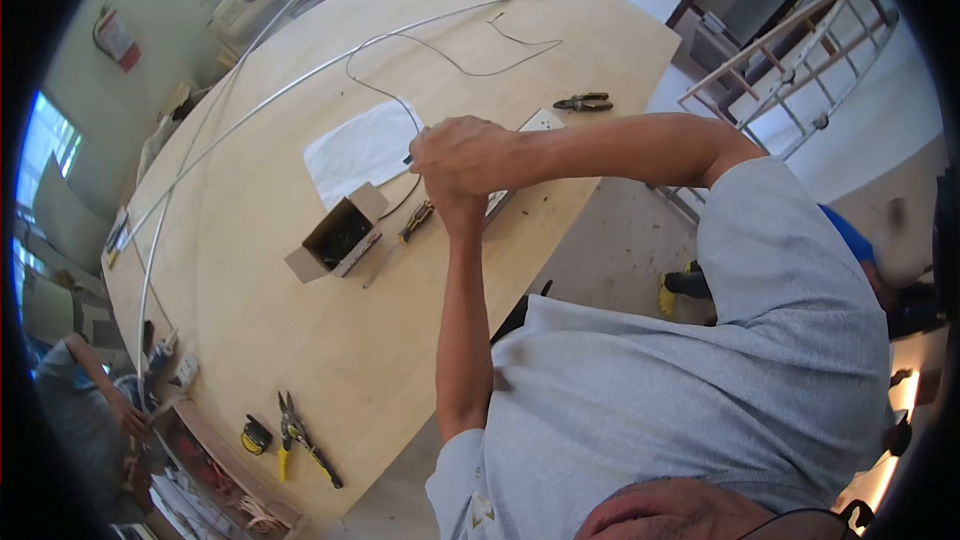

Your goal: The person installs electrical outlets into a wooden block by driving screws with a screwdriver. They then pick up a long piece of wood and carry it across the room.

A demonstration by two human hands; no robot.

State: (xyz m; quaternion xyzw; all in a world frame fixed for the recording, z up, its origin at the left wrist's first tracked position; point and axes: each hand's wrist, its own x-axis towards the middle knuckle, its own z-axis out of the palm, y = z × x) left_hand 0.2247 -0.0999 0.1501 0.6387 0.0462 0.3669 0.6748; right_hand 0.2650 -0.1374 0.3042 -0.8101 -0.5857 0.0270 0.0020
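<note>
My right hand point(460, 145) is closed in a fist over a thin grey cable point(403, 105), which runs up and away from it. Mostly hidden beneath it, my left hand point(458, 190) is closed against the same spot, with the fingers out of sight. A small black piece point(408, 160) pokes out at the fingers' left side. Below the hands, a dark length of cable curves toward an open small cardboard box point(362, 258) with dark contents. A screwdriver point(416, 222) lies beside the box. Behind the hands rests a white sheet point(350, 152).
Pliers point(583, 102) and a white socket strip point(541, 121) lie past my right forearm. Tin snips point(296, 437) and a tape measure point(256, 434) are at the near left. Long pale conduits point(290, 87) cross the plywood table point(590, 30). Another person point(80, 410) stands at lower left; a ladder point(790, 70) stands right.
</note>
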